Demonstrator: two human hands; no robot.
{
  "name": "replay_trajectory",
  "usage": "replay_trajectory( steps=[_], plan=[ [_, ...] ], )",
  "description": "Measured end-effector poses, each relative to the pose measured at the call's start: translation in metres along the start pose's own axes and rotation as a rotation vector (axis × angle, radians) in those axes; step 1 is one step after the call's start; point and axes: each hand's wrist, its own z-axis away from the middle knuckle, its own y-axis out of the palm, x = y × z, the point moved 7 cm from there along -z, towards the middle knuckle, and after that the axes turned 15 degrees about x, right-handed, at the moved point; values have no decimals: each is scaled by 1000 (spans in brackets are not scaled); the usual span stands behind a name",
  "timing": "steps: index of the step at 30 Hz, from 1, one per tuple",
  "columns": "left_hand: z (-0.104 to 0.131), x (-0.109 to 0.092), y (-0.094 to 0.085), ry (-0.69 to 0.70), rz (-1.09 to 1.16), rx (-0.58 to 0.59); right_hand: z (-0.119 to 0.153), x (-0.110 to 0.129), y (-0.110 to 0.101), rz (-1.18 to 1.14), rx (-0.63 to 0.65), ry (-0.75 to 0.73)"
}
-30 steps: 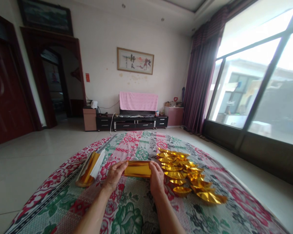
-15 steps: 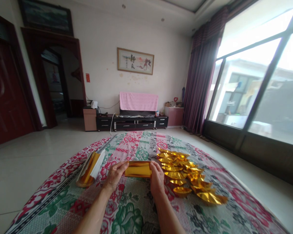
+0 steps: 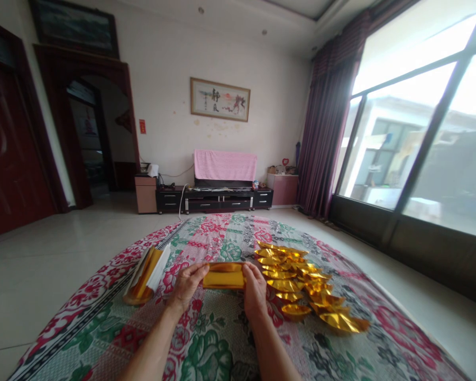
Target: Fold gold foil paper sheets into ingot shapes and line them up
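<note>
A shiny gold foil paper sheet [image 3: 224,279], folded into a wide rectangle, is stretched between my two hands above the cloth. My left hand [image 3: 188,286] pinches its left end, and my right hand [image 3: 255,286] pinches its right end. Right of my right hand lie several folded gold foil paper ingots [image 3: 285,286], boat-shaped and set in rough rows. To the left of my left hand rests a curled stack of gold foil sheets with white backing [image 3: 158,272].
A patterned red, green and grey cloth [image 3: 210,349] covers the round table under everything. Beyond it stand a low black TV cabinet [image 3: 222,203] and a TV under a pink cloth [image 3: 225,164]. Large windows [image 3: 428,137] and a purple curtain [image 3: 327,121] line the right side.
Both hands hold almost the same position. The light on the gold foil sheet has shifted slightly, with a darker band along its upper edge. The ingots and the stack have not moved.
</note>
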Motion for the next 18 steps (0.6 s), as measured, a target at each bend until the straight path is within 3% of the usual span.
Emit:
replay_trajectory(
  steps=[10, 18],
  plan=[
    [-4, 10, -6, -15, 54, -52, -1, -2, 0, -40, 9, 5],
    [-2, 7, -4, -14, 30, -57, -1, -4, -1, -25, -6, 11]
  ],
)
